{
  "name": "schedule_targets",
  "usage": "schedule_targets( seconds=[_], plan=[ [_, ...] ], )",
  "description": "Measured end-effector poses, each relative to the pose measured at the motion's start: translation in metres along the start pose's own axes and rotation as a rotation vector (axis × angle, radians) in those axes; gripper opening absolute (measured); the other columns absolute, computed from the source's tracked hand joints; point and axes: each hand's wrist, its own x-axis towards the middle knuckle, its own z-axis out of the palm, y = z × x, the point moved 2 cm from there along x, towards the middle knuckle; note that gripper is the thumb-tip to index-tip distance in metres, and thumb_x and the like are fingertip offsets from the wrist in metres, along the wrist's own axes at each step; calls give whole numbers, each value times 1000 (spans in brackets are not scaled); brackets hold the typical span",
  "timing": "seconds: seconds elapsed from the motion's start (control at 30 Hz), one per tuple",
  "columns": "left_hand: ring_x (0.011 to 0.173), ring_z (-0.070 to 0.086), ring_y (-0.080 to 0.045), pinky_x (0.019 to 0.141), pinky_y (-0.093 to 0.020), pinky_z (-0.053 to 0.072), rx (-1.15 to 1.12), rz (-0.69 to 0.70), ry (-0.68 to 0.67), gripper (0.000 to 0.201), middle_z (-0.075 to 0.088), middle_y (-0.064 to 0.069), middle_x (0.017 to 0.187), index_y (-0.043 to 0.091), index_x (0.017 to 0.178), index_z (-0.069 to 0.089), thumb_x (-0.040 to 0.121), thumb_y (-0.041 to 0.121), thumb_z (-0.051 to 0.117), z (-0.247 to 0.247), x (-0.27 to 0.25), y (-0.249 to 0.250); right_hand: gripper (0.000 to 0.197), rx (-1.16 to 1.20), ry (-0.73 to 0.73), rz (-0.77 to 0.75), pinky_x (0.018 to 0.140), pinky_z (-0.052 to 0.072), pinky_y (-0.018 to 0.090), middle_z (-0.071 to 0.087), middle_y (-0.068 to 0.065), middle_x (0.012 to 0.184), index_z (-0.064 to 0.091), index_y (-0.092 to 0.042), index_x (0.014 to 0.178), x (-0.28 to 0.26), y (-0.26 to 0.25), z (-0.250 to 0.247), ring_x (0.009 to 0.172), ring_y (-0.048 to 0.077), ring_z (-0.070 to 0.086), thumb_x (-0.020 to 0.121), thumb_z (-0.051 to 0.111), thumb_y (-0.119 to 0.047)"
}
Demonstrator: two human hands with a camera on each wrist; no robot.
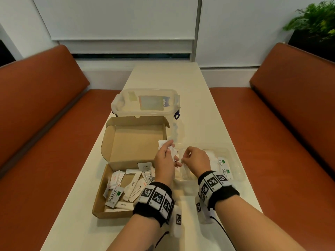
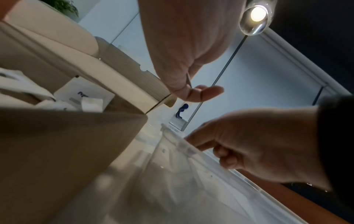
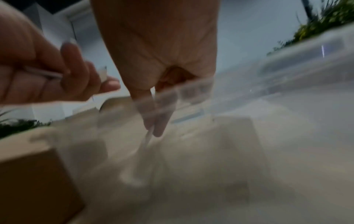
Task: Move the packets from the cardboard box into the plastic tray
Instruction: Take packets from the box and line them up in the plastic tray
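The open cardboard box [image 1: 99, 194] sits on the table's left part with several white packets [image 1: 126, 185] lying in it. Right of the box stands the clear plastic tray [image 1: 234, 157], holding a few Stevia packets [image 1: 224, 168]. My left hand [image 1: 165, 154] hovers between box and tray and grips a small bunch of white packets [image 1: 164, 143]. My right hand [image 1: 194, 158] is over the tray's left end. In the right wrist view its fingertips [image 3: 159, 130] pinch one thin packet [image 3: 145, 141] that hangs down inside the tray. The left hand [image 2: 193, 91] shows a packet edge between thumb and finger.
A clear lidded plastic container [image 1: 146, 102] stands behind the box, whose lid [image 1: 134, 140] is propped upright. Orange bench seats [image 1: 45, 142] flank the narrow white table [image 1: 208, 115]. A potted plant [image 1: 313, 19] is at the far right.
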Motion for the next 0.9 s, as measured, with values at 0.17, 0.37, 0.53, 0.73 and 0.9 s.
schedule_targets(
  seconds=[0.17,0.37,0.53,0.73,0.9],
  plan=[
    [59,48,-12,49,-25,52,-7,0,4,37,53,-5,111,12,122,59,101,3,30,-5,3,2,10,-170,0,-92,73,45,32,67,8,87,65,-13,88,1,1,15,92,26,58,85,57,-17],
    [62,51,-13,52,-27,53,-24,-12,-7,37,54,-7,114,17,117,61,101,3,31,-4,5,4,23,-305,-25,-157,87,44,30,53,3,114,69,-22,106,4,5,7,109,23,46,86,63,-30],
    [69,58,-15,54,-26,57,-40,-23,-27,34,52,-9,112,13,113,61,101,3,31,1,1,4,26,-356,-101,-134,89,43,31,49,4,119,68,-26,112,-2,10,2,115,24,41,86,61,-27],
    [94,60,-18,84,-35,53,77,-20,-106,41,60,-7,122,29,113,60,100,4,32,1,0,-2,13,277,46,-99,64,39,20,66,-3,81,67,-15,84,-11,5,-17,73,4,56,90,59,-24],
    [83,62,-12,75,-32,49,79,-72,-202,59,62,17,109,58,123,40,99,4,34,13,-4,-4,17,638,-65,-12,51,45,13,65,-6,67,66,-11,84,-25,6,-29,56,5,57,87,64,-27]
  ],
)
